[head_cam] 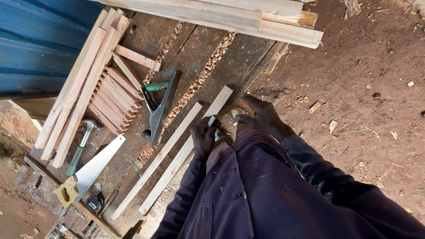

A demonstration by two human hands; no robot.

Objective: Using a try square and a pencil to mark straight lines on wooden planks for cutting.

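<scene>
The left hand (204, 137) is clenched round a small bluish tool (212, 120), too hidden to name, its tip on the slat (188, 148), which lies along the near edge of the bench (199, 53) where both hands can reach it; the right hand (261, 116) curls over the slat's far end, seemingly to steady it, though I cannot tell what its fingers grip. A second slat (157, 161) lies alongside; further left the plane (160, 108), saw (86, 172), hammer (82, 146) and cut strips (113, 102) lie aside, within reach but apart from the slats; long planks (248, 20) lie across the far end
</scene>
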